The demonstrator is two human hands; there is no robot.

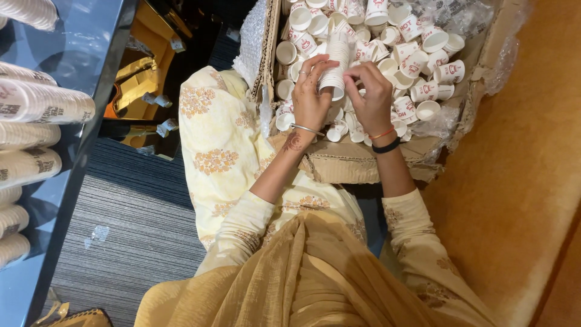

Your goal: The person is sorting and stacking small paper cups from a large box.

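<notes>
Together, the left hand (310, 97) and right hand (373, 95) closed around a stack of paper cups (334, 68). Both grips clasped it above a cardboard box (354, 162) of loose cups (417, 57).

Both hands are gripping a nested stack of white paper cups (334, 63) over the cardboard box (363, 162): the left hand (311, 97) is clasping its side, the right hand (372, 97) is pinching near its lower end. Loose cups (417, 57) are lying across the box to its far edge.
</notes>
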